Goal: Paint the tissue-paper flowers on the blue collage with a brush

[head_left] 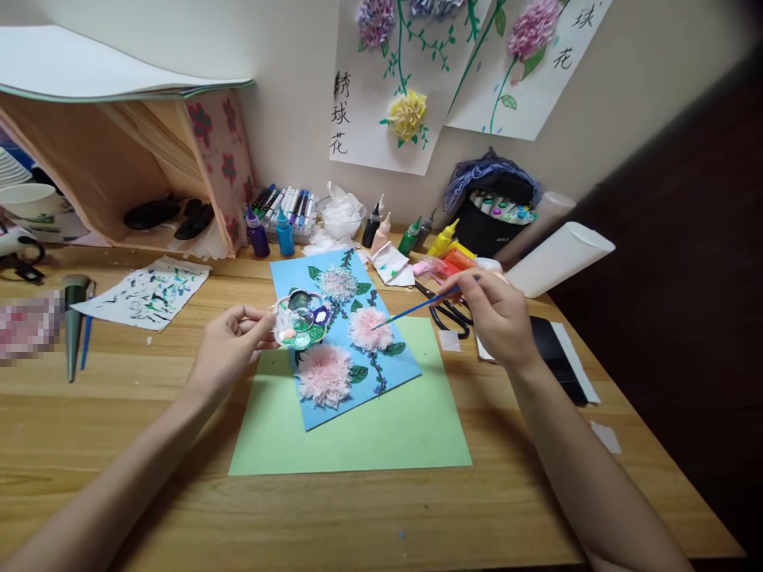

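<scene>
My left hand [230,349] is closed on the edge of a small clear flower-shaped paint palette [301,319] with green, purple and white paint in its wells, held over the blue sheet. My right hand [494,314] pinches a thin blue-handled paintbrush [417,308] whose tip points at the middle pink tissue flower [369,328]. The blue sheet [399,361] carries three tissue flowers with painted green leaves and purple stems. It lies tilted on a light green sheet [381,437] on the wooden desk.
Black scissors [450,314] lie right of the blue sheet. Paint bottles [411,234], a tray of markers [286,208] and a black marker bag [497,210] line the wall. A paint-smeared paper [149,292] and brushes [75,326] lie left. A white paper roll [560,258] is at right.
</scene>
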Demonstrator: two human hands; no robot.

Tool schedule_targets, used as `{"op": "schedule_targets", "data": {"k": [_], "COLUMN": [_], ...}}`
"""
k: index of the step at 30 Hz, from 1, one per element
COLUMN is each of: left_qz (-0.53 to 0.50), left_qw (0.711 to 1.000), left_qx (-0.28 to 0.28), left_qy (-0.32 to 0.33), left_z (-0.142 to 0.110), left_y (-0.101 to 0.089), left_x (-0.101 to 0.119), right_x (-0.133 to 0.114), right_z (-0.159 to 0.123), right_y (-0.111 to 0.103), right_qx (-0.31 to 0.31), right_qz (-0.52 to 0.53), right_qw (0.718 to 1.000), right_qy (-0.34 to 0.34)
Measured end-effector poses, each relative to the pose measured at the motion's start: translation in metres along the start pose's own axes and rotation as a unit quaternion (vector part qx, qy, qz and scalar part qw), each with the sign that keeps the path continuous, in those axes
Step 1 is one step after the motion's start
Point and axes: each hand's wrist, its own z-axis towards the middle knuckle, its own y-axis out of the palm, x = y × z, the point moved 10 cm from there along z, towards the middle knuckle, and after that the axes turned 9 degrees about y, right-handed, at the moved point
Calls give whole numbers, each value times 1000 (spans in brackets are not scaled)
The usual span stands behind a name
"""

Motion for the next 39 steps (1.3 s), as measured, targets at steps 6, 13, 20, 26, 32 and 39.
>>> {"op": "schedule_targets", "data": {"k": [6, 13, 20, 26, 32, 39], "left_qz": [-22, -42, -57, -62, -60, -49], "left_qw": [1000, 999, 998, 998, 998, 999], "left_qx": [9, 21, 23, 10, 14, 11], "left_qy": [-13, -21, -19, -10, -14, -5], "left_z": [-1, -2, 0, 0, -1, -3], "left_y": [-8, -10, -9, -6, -5, -4], "left_x": [-14, -18, -22, -20, -20, -17], "right_x": [33, 48, 45, 57, 55, 54], "right_z": [11, 18, 17, 21, 20, 20], "right_y": [15, 0, 14, 0, 5, -3], "right_qx": [-28, 19, -14, 11, -6, 18], "right_qz": [43, 72, 72, 84, 104, 77], "right_qw": [996, 992, 993, 992, 989, 991], "right_qy": [71, 99, 92, 97, 105, 111]}}
